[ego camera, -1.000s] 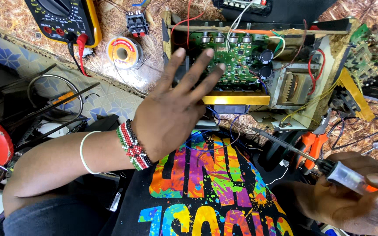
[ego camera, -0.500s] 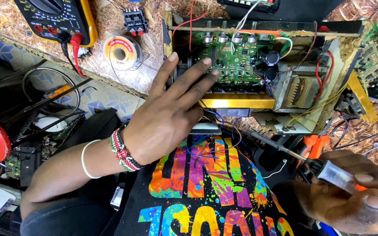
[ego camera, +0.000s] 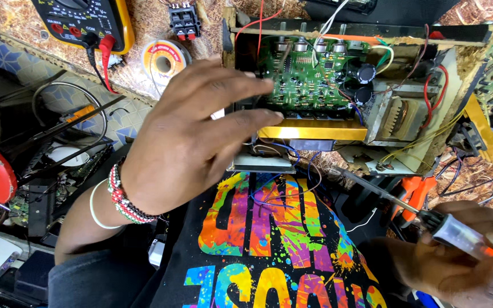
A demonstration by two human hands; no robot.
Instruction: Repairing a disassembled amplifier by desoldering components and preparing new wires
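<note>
Circuit board (ego camera: 309, 77) inside open chassis (ego camera: 429, 137), left hand (ego camera: 189, 142) fingers spread over it, right hand (ego camera: 463, 262) gripping screwdriver (ego camera: 406, 208).

Hidden and cropped parts at the bench

Left hand (ego camera: 184, 148) covered the near-left corner of the open amplifier chassis (ego camera: 338, 85); fingertips blurred. Right hand (ego camera: 463, 262) cropped by the right and near edges, screwdriver (ego camera: 423, 217) handle end buried in its grip. Multimeter (ego camera: 84, 20) cut off at the far edge. Board markings too small to tell.
</note>
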